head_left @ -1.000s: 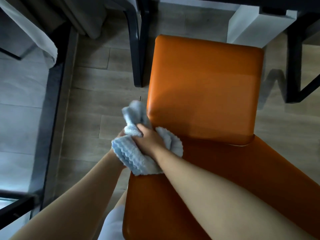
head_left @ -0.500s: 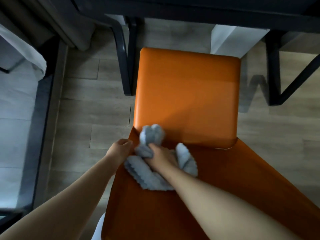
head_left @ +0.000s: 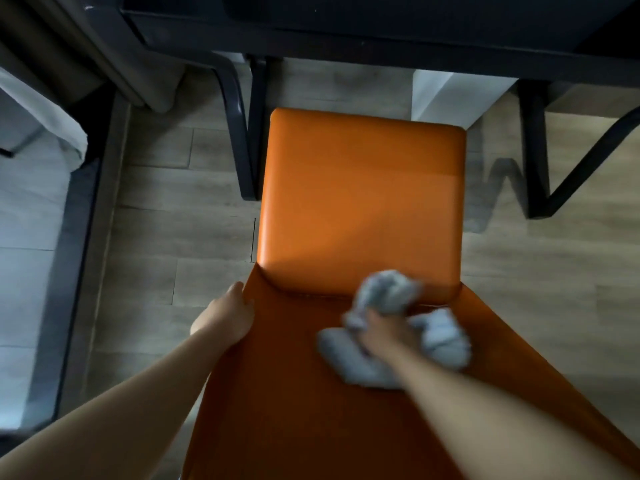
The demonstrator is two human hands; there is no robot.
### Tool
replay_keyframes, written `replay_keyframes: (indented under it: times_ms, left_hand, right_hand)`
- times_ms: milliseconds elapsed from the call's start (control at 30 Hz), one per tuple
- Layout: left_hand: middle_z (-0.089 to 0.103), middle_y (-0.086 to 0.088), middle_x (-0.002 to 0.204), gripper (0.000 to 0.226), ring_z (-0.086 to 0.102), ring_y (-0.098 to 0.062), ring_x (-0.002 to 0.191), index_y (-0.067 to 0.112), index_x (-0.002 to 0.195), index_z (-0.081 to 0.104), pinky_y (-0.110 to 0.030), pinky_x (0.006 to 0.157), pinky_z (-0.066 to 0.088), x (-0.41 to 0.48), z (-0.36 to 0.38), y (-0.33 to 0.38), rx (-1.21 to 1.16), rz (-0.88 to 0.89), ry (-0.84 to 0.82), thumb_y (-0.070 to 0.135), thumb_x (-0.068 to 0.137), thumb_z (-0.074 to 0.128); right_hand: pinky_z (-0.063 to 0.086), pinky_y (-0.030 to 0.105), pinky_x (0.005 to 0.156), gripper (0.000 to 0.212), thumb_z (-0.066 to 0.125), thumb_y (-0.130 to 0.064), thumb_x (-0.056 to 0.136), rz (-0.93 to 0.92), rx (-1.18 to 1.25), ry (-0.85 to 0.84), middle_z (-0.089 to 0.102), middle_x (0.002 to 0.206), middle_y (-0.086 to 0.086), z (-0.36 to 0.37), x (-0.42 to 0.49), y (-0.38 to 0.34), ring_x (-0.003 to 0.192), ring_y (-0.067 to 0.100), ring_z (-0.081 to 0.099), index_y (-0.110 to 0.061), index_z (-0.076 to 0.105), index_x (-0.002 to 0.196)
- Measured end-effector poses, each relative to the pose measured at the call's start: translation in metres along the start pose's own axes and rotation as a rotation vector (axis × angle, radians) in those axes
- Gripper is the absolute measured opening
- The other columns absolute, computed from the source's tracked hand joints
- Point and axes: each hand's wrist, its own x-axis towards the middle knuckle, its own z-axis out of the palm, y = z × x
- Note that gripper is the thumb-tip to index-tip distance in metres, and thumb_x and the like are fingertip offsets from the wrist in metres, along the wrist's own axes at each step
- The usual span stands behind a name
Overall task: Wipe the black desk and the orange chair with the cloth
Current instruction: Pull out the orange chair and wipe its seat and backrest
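The orange chair point(head_left: 360, 202) fills the middle of the view, its seat ahead and its backrest sloping toward me. My right hand point(head_left: 384, 332) grips a crumpled pale blue cloth point(head_left: 440, 337) and presses it on the backrest near the seam with the seat, right of centre. The cloth is motion-blurred. My left hand point(head_left: 225, 315) holds the left edge of the backrest, fingers curled round it. The black desk point(head_left: 381, 36) runs across the top of the view, beyond the chair.
Black desk legs point(head_left: 247, 140) stand on the wooden floor left and right of the seat. A white box point(head_left: 450, 95) sits under the desk behind the chair. A dark frame point(head_left: 86, 237) and a pale surface lie at the left.
My right hand has swept the cloth rightward across the backrest, from its left edge to right of centre. My left hand let go of the cloth and now holds the chair's left edge.
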Motion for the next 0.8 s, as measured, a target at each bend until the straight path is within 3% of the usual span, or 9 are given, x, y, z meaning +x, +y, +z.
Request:
replay_keyframes:
  times_ms: [100, 167, 233, 367, 467, 567, 667, 733, 800]
  left_hand:
    - [0.056, -0.022, 0.126, 0.037, 0.055, -0.036, 0.108, 0.007, 0.130, 0.047, -0.035, 0.086, 0.042, 0.005, -0.001, -0.005, -0.116, -0.078, 0.077, 0.024, 0.100, 0.036]
    - [0.060, -0.022, 0.119, 0.031, 0.056, -0.034, 0.100, 0.004, 0.119, 0.056, -0.032, 0.079, 0.040, 0.006, 0.002, -0.009, -0.193, -0.097, 0.105, 0.018, 0.098, 0.038]
    - [0.062, -0.015, 0.115, 0.034, 0.061, -0.032, 0.094, 0.012, 0.126, 0.054, -0.031, 0.073, 0.045, 0.007, 0.002, -0.014, -0.266, -0.090, 0.095, 0.015, 0.097, 0.037]
    - [0.065, 0.001, 0.087, 0.035, 0.061, -0.018, 0.065, 0.021, 0.119, 0.062, -0.024, 0.055, 0.046, 0.012, 0.004, -0.019, -0.280, -0.042, 0.054, 0.015, 0.094, 0.038]
    - [0.064, 0.001, 0.084, 0.035, 0.059, -0.017, 0.062, 0.021, 0.116, 0.063, -0.023, 0.051, 0.043, 0.014, 0.005, -0.017, -0.310, -0.055, 0.072, 0.011, 0.092, 0.038]
    - [0.067, -0.003, 0.083, 0.031, 0.063, -0.024, 0.068, 0.021, 0.108, 0.064, -0.027, 0.055, 0.046, 0.007, 0.002, -0.014, -0.395, -0.098, 0.034, 0.009, 0.093, 0.039]
    - [0.069, -0.013, 0.103, 0.026, 0.065, -0.031, 0.097, 0.008, 0.105, 0.067, -0.029, 0.068, 0.046, 0.035, 0.010, -0.035, -0.445, -0.113, -0.013, 0.015, 0.095, 0.044]
    - [0.065, -0.022, 0.110, 0.030, 0.061, -0.034, 0.104, 0.005, 0.095, 0.065, -0.036, 0.079, 0.050, 0.045, 0.010, -0.046, -0.598, -0.172, -0.030, 0.024, 0.096, 0.042]
    - [0.064, -0.019, 0.094, 0.034, 0.060, -0.030, 0.088, 0.009, 0.083, 0.058, -0.037, 0.077, 0.050, 0.018, -0.003, -0.039, -0.824, -0.192, -0.016, 0.030, 0.099, 0.037]
  right_hand:
    - [0.039, 0.036, 0.096, 0.033, 0.042, -0.038, 0.094, -0.426, 0.270, -0.188, 0.049, 0.136, 0.009, -0.001, -0.037, -0.105, 0.121, 0.030, 0.050, -0.023, 0.046, 0.123]
    - [0.036, 0.039, 0.100, 0.034, 0.042, -0.042, 0.092, -0.518, 0.305, -0.232, 0.050, 0.135, 0.008, -0.005, -0.045, -0.114, 0.121, 0.029, 0.049, -0.023, 0.045, 0.120]
    - [0.031, 0.041, 0.102, 0.039, 0.043, -0.042, 0.093, -0.401, 0.150, -0.210, 0.046, 0.139, 0.007, -0.005, -0.028, -0.065, 0.126, 0.028, 0.046, -0.023, 0.043, 0.127]
    - [0.034, 0.042, 0.101, 0.052, 0.039, -0.045, 0.094, 0.167, -0.156, -0.047, 0.040, 0.145, 0.012, -0.040, 0.002, 0.082, 0.127, 0.031, 0.043, -0.022, 0.036, 0.140]
    - [0.029, 0.048, 0.106, 0.055, 0.033, -0.046, 0.092, 0.370, -0.289, -0.005, 0.028, 0.152, 0.010, -0.049, 0.001, 0.093, 0.132, 0.032, 0.035, -0.031, 0.025, 0.144]
    - [0.036, 0.041, 0.102, 0.046, 0.038, -0.038, 0.093, 0.051, -0.017, -0.038, 0.042, 0.144, 0.014, -0.011, -0.010, 0.004, 0.127, 0.032, 0.044, -0.024, 0.040, 0.137]
    - [0.036, 0.037, 0.100, 0.037, 0.041, -0.038, 0.093, -0.358, 0.240, -0.139, 0.043, 0.142, 0.010, 0.010, -0.030, -0.116, 0.127, 0.029, 0.043, -0.021, 0.046, 0.126]
    - [0.036, 0.040, 0.101, 0.035, 0.046, -0.041, 0.090, -0.462, 0.354, -0.171, 0.045, 0.138, 0.009, 0.008, -0.039, -0.156, 0.125, 0.030, 0.045, -0.020, 0.047, 0.118]
    - [0.034, 0.040, 0.099, 0.030, 0.042, -0.040, 0.093, -0.459, 0.341, -0.187, 0.047, 0.137, 0.009, 0.013, -0.030, -0.137, 0.123, 0.029, 0.047, -0.022, 0.047, 0.116]
